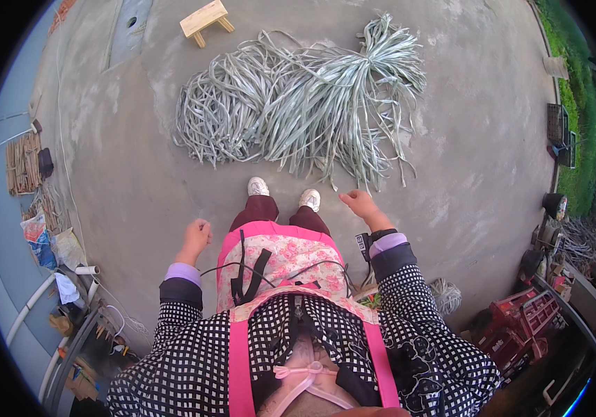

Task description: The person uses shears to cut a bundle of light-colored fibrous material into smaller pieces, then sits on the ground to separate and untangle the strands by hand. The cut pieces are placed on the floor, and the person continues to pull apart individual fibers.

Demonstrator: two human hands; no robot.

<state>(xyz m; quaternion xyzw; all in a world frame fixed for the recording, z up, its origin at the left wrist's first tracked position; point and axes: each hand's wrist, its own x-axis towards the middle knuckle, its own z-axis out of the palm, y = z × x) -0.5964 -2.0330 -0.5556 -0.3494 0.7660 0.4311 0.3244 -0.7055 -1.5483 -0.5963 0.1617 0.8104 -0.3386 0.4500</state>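
Note:
My left hand (197, 238) hangs beside the apron (287, 250), its fingers curled in and nothing visible in them. To the right of my shoes, my right hand (363, 204) is also loosely curled, with no object showing in its grasp. It is nearest to the trailing ends of a large heap of silvery-green flat strips (324, 109) on the concrete floor. Those strips are gathered into a bunched knot at the upper right and lie in loose loops at the left. Neither hand touches them. A small device with a cable (363, 246) sits by my right cuff.
A small wooden stool (204, 20) stands beyond the heap. At the left wall are bundled sticks (23, 164), plastic bags (40, 242) and pipes (32, 307). Red crates (519, 323), a coil of strips (445, 296) and black crates (558, 125) line the right side.

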